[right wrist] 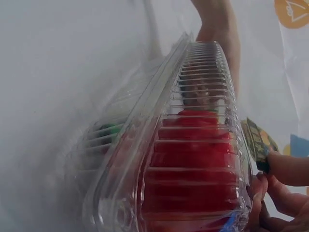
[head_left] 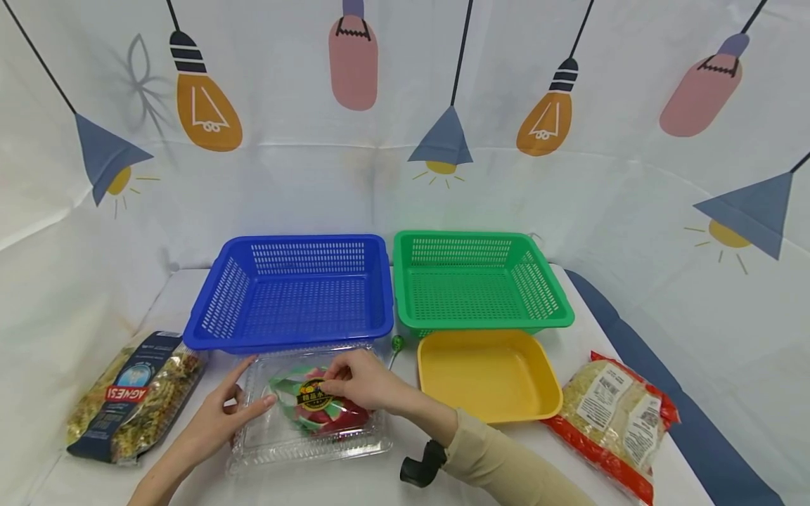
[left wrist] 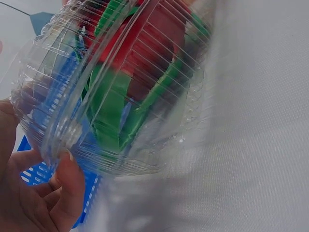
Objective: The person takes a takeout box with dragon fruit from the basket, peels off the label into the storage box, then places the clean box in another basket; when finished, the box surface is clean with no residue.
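Observation:
A clear plastic clamshell box [head_left: 272,437] stands in front of the blue basket, its lid closed over a red and green item [right wrist: 193,164]. On top of the lid is a round black and gold sticker [head_left: 309,398]. My right hand [head_left: 367,379] pinches the sticker's edge between thumb and finger; in the right wrist view the sticker [right wrist: 258,143] stands partly up from the plastic. At the box's left end, my left hand [head_left: 215,418] holds the rim, its thumb [left wrist: 70,186] on the near side and fingers spread toward the back corner.
Behind are a blue basket [head_left: 209,309] and a green basket [head_left: 560,309]. A yellow tray [head_left: 487,372] sits right of the box, with a green lollipop [head_left: 397,343] between. A pasta bag [head_left: 133,397] lies left, a red-edged bag of grain-like food [head_left: 610,414] right.

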`<state>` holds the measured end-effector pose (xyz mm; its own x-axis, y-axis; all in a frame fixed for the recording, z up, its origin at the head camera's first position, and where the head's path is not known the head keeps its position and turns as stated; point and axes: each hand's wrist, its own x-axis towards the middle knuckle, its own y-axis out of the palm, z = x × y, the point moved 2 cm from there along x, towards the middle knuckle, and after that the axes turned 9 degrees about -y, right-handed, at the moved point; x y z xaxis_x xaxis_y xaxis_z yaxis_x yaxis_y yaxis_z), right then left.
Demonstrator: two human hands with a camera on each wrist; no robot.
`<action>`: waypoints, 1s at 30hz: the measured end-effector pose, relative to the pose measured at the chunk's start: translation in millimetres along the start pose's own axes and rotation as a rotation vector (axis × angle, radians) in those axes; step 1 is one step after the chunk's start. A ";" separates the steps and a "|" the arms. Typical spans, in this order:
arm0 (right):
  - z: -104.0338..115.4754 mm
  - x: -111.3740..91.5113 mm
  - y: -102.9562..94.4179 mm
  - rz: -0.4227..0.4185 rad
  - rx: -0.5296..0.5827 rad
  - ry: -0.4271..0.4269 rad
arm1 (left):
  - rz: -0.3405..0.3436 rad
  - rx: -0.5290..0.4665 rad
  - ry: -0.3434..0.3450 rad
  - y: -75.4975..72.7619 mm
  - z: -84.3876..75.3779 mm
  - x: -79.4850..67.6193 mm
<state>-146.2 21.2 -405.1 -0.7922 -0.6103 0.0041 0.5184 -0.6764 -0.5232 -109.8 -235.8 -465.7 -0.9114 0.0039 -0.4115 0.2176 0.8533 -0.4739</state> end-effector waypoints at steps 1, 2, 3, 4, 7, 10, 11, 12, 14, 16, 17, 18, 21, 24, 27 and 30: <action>0.2 -0.3 0.1 0.000 0.006 0.000 | -0.001 -0.001 0.000 0.0 0.1 0.1; 0.7 -0.7 0.2 0.002 0.012 -0.001 | -0.001 -0.001 0.001 -0.1 0.2 0.0; 0.4 -1.0 0.5 0.004 0.017 -0.001 | -0.001 -0.001 0.002 -0.1 0.3 -0.1; 0.2 -1.4 0.5 0.003 0.027 -0.001 | -0.001 0.000 0.002 -0.1 0.5 -0.2; -0.2 -3.1 -0.6 -0.025 0.077 0.001 | -0.006 0.000 0.004 0.1 0.8 -0.8; -1.7 -4.7 -2.3 -0.066 0.108 0.007 | -0.006 0.003 0.017 0.6 0.6 -1.7; -2.3 -5.0 -2.8 -0.078 0.110 0.007 | -0.007 0.002 0.018 0.7 0.5 -2.0; -2.8 -5.2 -3.2 -0.087 0.103 0.006 | -0.006 0.001 0.019 0.7 0.4 -2.3; -3.9 -5.5 -3.4 -0.094 0.078 0.000 | -0.005 -0.001 0.017 0.7 0.5 -2.7; -5.3 -5.7 -3.3 -0.099 0.064 -0.007 | -0.005 -0.001 0.013 0.7 0.6 -2.6; -5.8 -6.1 -3.2 -0.104 0.069 -0.010 | -0.003 0.003 0.015 0.8 0.6 -2.5; -6.2 -6.8 -3.3 -0.108 0.079 -0.014 | -0.003 0.003 0.013 0.9 0.5 -2.6; -8.0 -8.4 -4.0 -0.114 0.096 -0.035 | 0.000 0.008 0.010 0.9 0.7 -2.3; -8.9 -10.3 -5.0 -0.103 0.107 -0.069 | 0.002 0.003 -0.002 0.6 1.0 -2.2; -9.3 -11.7 -5.6 -0.085 0.132 -0.088 | 0.009 0.011 -0.002 0.2 2.0 -2.0; -9.5 -12.8 -6.7 -0.075 0.178 -0.091 | 0.009 0.015 -0.007 -0.1 2.4 -1.7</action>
<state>-142.5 37.5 -409.8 -0.8028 -0.5844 0.1182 0.5140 -0.7788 -0.3595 -107.4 -237.2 -466.8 -0.9069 0.0077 -0.4213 0.2310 0.8454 -0.4817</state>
